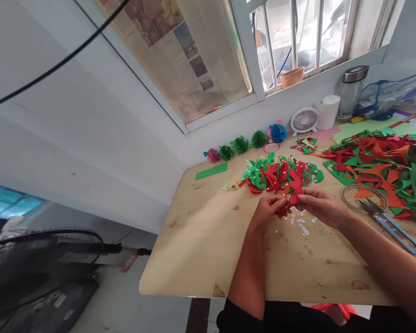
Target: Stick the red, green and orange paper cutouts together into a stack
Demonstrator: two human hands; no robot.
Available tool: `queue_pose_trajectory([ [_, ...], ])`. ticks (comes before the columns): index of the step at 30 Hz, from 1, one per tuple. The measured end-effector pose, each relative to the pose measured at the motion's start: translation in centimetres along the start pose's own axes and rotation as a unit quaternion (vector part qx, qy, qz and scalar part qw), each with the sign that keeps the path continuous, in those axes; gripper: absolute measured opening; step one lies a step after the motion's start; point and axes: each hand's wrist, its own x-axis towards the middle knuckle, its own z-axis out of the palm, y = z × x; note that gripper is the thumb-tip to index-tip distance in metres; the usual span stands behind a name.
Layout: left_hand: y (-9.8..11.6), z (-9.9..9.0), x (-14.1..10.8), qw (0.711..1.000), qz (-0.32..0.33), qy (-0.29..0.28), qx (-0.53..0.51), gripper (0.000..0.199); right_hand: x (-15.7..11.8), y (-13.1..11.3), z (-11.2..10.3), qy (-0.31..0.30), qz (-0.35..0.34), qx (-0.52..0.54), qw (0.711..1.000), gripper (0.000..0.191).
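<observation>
- Left hand (pixel 267 212) pinched, thumb against fingers, on red paper (pixel 294 199); right hand (pixel 323 208) pinching its other side. Paper's held over table (pixel 201 240), just in front of cut-out pile (pixel 272 175).
- Advice: light grip near edges, thin paper probably creases; line up before pressing.
- Hands partly cover the paper; layer count unclear.
- White bits (pixel 303 227) below: too small to identify.

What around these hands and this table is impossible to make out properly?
All in the head view:
- Red paper: full outline hidden by fingers of the left hand and right hand.
- White bits: too small to tell any markings.
- Scrap heap: lower pieces buried under upper ones; cut off by right edge.
- Dark object: blurred, cut off by left edge.
</observation>
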Motion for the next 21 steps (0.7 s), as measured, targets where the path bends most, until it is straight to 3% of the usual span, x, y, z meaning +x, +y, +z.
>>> queue_pose_trajectory([
  [4, 0.0, 0.2, -0.3, 0.996, -0.037, -0.081, -0.011, 0.042, -0.1, -0.3, 0.1, -0.012, 0.011, -0.021, 1.000, 0.016],
  [7, 0.0, 0.3, -0.5, 0.992, -0.051, -0.107, -0.033, 0.045, -0.2, -0.5, 0.2, -0.010, 0.012, -0.027, 1.000, 0.017],
  [13, -0.5, 0.2, -0.2, 0.993, -0.045, -0.086, -0.063, 0.041, 0.1, -0.1, 0.0, 0.024, 0.006, -0.031, 0.999, 0.016],
  [17, -1.0, -0.4, 0.3, 0.997, -0.030, -0.029, -0.060, 0.036, 0.6, 0.2, -0.7, 0.099, -0.033, -0.018, 0.994, 0.018],
  [21, -0.6, -0.9, 0.2, 0.995, -0.015, 0.014, -0.103, 0.035, 0.9, 0.4, -1.2, 0.124, -0.023, 0.000, 0.992, 0.020],
])
